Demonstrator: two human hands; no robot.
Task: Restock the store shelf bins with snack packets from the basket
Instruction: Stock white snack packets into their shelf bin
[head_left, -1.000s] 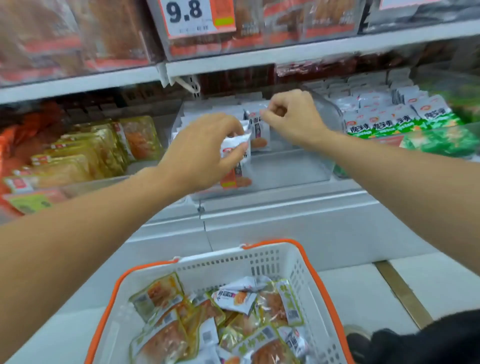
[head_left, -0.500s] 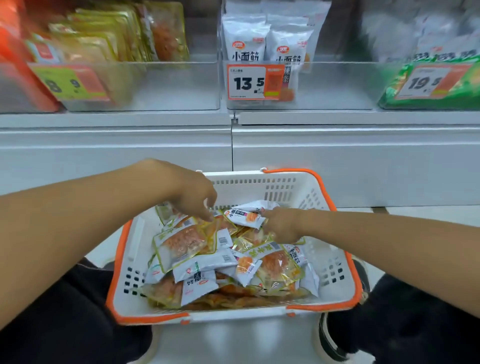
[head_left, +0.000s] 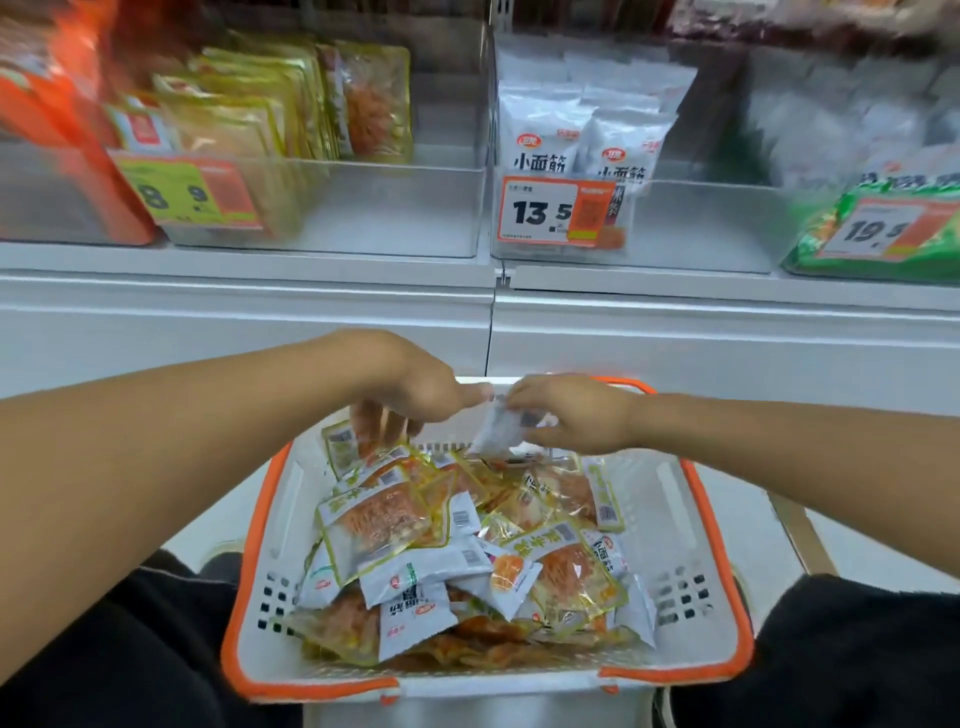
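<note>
Right hand: the right hand pinches a small white foil snack packet by its top edge, above the far end of the basket.
Left hand: the left hand hovers beside it, thumb touching that packet; fingers curl down toward the pile, but whether its grip has anything I cannot tell.
Basket: white plastic basket with orange rim, near, heaped with white and clear yellow-edged packets.
Handling: likely light, soft, crinkly and slick; pinching a sealed edge seems safest.
Destination: clear shelf bin with matching white packets, far, right of centre.
Writing: packets read 小面筋; tag reads 13.5; others show 8.9 and 19.5.
</note>
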